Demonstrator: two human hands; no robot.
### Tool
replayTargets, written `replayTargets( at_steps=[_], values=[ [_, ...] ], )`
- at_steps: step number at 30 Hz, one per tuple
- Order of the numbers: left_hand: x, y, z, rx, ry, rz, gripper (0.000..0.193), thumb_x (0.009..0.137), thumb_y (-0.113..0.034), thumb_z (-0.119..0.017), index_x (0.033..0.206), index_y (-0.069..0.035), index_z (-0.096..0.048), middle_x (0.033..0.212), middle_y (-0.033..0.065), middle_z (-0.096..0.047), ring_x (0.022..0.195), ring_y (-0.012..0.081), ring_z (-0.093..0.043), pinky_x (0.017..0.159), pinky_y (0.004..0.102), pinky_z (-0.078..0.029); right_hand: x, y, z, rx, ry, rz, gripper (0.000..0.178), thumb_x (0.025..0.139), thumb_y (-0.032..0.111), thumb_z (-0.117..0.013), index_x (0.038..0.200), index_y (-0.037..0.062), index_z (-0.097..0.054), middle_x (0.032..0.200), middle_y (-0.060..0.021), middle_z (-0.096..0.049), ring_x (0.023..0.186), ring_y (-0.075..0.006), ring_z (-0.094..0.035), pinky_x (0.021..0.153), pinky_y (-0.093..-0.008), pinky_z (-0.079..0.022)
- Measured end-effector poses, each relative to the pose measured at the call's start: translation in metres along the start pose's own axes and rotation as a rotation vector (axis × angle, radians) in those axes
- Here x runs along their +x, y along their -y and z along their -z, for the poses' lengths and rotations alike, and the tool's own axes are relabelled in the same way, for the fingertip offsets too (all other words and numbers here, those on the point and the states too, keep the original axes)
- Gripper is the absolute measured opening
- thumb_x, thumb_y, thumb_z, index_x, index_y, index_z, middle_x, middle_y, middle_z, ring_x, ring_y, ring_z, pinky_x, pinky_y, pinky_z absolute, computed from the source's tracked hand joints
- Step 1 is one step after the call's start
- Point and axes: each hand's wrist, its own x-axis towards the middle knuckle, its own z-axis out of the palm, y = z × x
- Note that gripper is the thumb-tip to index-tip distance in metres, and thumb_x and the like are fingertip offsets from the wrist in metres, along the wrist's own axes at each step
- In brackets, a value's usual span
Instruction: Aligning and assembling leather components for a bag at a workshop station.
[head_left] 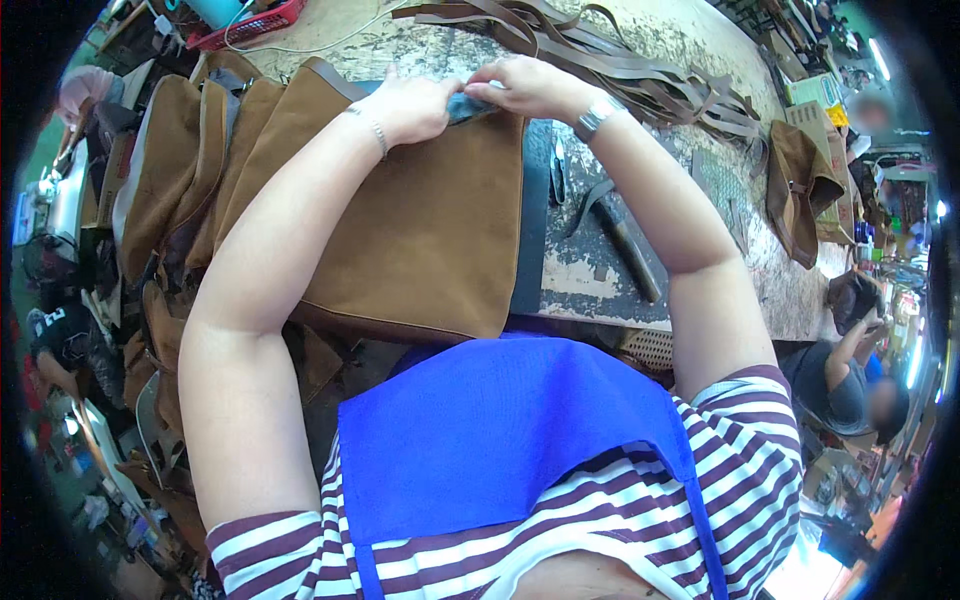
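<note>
A brown suede-like bag (430,220) lies flat at the table's front edge, its lower part overhanging towards my apron. Bluish lining (468,108) shows at its far, upper edge. My left hand (415,108) is closed on that edge, fingers bent inward. Close beside it, my right hand (525,88) pinches the same edge near the bag's right corner. The two hands' fingertips nearly meet, and whatever small part lies between them is hidden. A dark flat sheet (531,225) shows along the bag's right side.
More brown bags (170,180) are stacked at the left. A hammer (626,250) and small scissors-like tool (558,168) lie right. Leather straps (590,50) cover the far side; a red basket (250,25) stands far left. Another brown bag (795,190) is far right, with a person (850,370) beyond.
</note>
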Motion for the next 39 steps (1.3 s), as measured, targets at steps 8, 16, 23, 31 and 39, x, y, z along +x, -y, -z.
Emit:
replayTargets(
  at_steps=[8,16,23,31,39],
  values=[
    [0.006,0.037,0.004,-0.361,0.260,-0.032,0.053,0.073,-0.008,-0.059,0.126,-0.009,-0.052,0.090,0.0087,-0.063,0.080,0.0174,-0.059,0.078,0.0334,-0.048,0.013,0.018,0.006,-0.135,0.287,-0.031,0.048,0.088,0.053,-0.054,0.111,0.0125,-0.066,0.105,-0.0171,-0.065,0.101,-0.0326,-0.060,0.090,-0.0404,-0.046],
    [-0.002,0.045,0.014,-0.795,0.283,-0.053,0.048,0.082,-0.001,-0.059,0.128,-0.010,-0.049,0.089,0.0010,-0.057,0.080,0.0095,-0.051,0.075,0.0244,-0.044,0.020,0.019,0.034,0.008,0.274,0.107,0.026,0.085,0.031,-0.066,0.090,0.0054,-0.062,0.078,-0.0064,-0.065,0.072,-0.0168,-0.061,0.065,-0.0313,-0.047],
    [-0.008,0.044,0.016,-0.825,0.230,-0.058,0.045,0.084,-0.004,-0.059,0.127,-0.011,-0.049,0.083,-0.0024,-0.057,0.079,0.0076,-0.050,0.075,0.0241,-0.043,0.025,0.025,0.051,-0.065,0.201,0.136,0.033,0.080,0.037,-0.069,0.094,0.0076,-0.069,0.086,-0.0094,-0.069,0.081,-0.0221,-0.064,0.073,-0.0348,-0.049],
    [-0.009,0.045,0.012,-0.931,0.182,-0.080,0.041,0.083,-0.005,-0.063,0.122,-0.010,-0.052,0.081,-0.0047,-0.055,0.077,0.0045,-0.049,0.073,0.0200,-0.042,0.010,0.011,0.036,0.021,0.219,0.093,0.030,0.087,0.030,-0.065,0.103,0.0053,-0.067,0.085,-0.0069,-0.068,0.079,-0.0160,-0.063,0.074,-0.0302,-0.049],
    [-0.013,0.040,0.014,-0.938,0.165,-0.073,0.037,0.082,-0.004,-0.063,0.119,-0.008,-0.056,0.080,-0.0050,-0.055,0.076,0.0040,-0.049,0.072,0.0195,-0.042,0.006,0.004,0.026,0.155,0.240,0.057,0.031,0.089,0.033,-0.063,0.102,0.0051,-0.068,0.088,-0.0068,-0.068,0.083,-0.0172,-0.062,0.080,-0.0313,-0.048]
  ],
)
